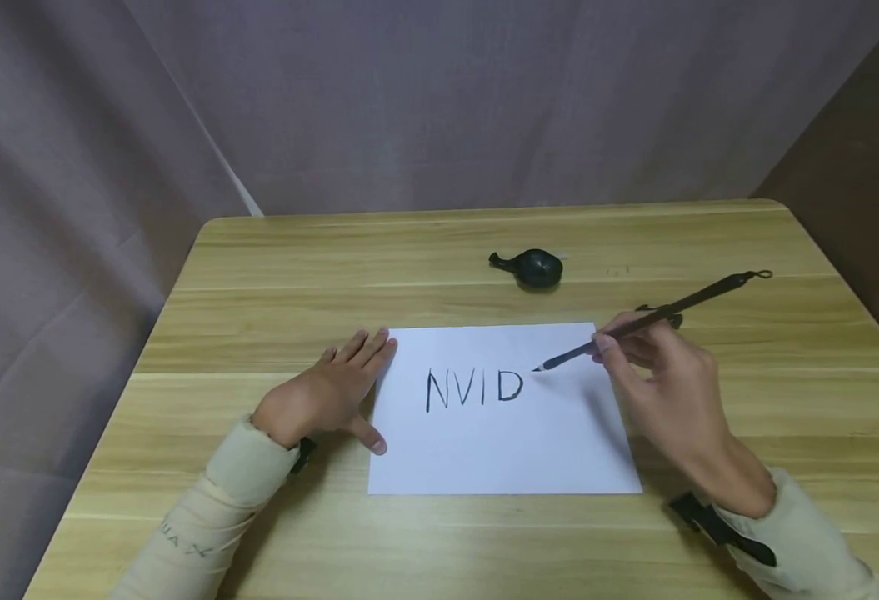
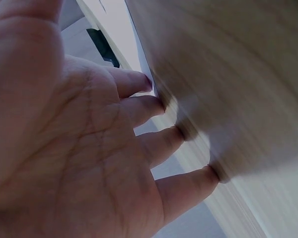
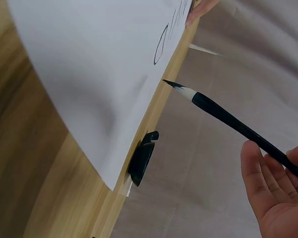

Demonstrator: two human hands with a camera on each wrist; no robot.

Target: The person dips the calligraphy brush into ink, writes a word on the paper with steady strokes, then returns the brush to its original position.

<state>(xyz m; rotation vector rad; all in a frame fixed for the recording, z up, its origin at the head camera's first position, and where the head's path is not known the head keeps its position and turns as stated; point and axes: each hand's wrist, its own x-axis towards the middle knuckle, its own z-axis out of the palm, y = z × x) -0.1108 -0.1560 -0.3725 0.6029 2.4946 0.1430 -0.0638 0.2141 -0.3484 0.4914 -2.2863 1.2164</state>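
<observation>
Lettering seems in hand: the right hand [image 1: 667, 392] pinches the brush [image 1: 697, 297], tip apparently just above the paper [image 1: 499, 458] beside the D [image 1: 511, 386], and another stroke calls for lowering it while the left hand [image 1: 322, 396], fingers extended, steadies the edge.

A person's left hand [image 1: 317, 395] extends its fingers [image 1: 367, 352] toward two o'clock, thumb [image 1: 369, 435] toward four; the right hand [image 1: 671, 392], pinching, points toward ten.
</observation>
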